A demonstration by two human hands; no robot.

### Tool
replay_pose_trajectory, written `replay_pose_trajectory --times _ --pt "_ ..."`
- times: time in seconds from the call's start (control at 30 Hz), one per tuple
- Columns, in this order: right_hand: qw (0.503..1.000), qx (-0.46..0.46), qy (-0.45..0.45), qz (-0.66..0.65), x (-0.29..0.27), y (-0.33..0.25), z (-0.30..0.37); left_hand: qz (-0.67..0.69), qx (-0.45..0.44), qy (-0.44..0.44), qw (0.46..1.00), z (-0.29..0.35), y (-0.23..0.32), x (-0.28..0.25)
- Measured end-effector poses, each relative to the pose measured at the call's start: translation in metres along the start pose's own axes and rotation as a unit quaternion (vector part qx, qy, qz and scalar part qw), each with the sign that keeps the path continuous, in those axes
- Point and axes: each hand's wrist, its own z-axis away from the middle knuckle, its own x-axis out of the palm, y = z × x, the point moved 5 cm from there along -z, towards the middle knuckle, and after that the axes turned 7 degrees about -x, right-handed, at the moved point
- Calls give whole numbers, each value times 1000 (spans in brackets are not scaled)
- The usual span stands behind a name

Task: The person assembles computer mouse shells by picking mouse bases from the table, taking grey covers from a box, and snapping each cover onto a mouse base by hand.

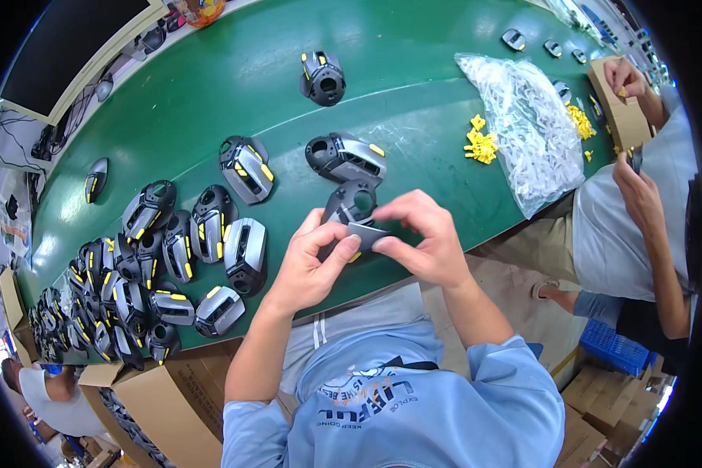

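Shell [349,200], one, grey-black: over desk's [398,47] near edge. Left grip [310,264]: clamped on shell. Right grip [429,240]: thumb and forefinger apart, at shell. Other shells [178,246]: heaped toward left end. Bag [532,129], clear: toward right end.

We are in an assembly workshop, by the look of it on a factory floor. A long green-topped workbench [210,97] serves us as a shared line, with many near-identical grey-and-black plastic housings [246,253] heaped along it. Loose yellow plastic parts [482,148] lie beside a clear plastic bag [526,125] full of small pieces. A co-worker in a pale shirt [620,226] handles small parts at the same bench. Around us we see an open cardboard carton [168,409], stacked brown boxes [608,394] and a blue plastic crate [615,347] on the floor.
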Motion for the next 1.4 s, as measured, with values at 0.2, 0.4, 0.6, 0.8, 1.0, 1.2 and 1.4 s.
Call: replay_pose_trajectory --times 0.2,0.4,0.6,0.8,1.0,1.2,1.4 --pt "942 165 46 -288 4 35 12 -13 67 25 997 8 -2 4" --pt "940 230 -64 -244 14 51 2 142 -45 12 989 8 -11 3" --pt "991 107 15 -77 10 38 1 144 -52 14 988 8 -18 4" --pt "986 -117 -52 105 11 13 -10 105 -37 43 993 7 -19 4" --pt "992 -108 1 57 3 26 -7 -32 55 89 994 8 -13 3" --pt "991 -120 -23 58 3 16 -14 -7 36 89 995 8 -18 1" --pt "998 -32 -62 4 6 36 -12 4 27 72 997 8 -14 0"
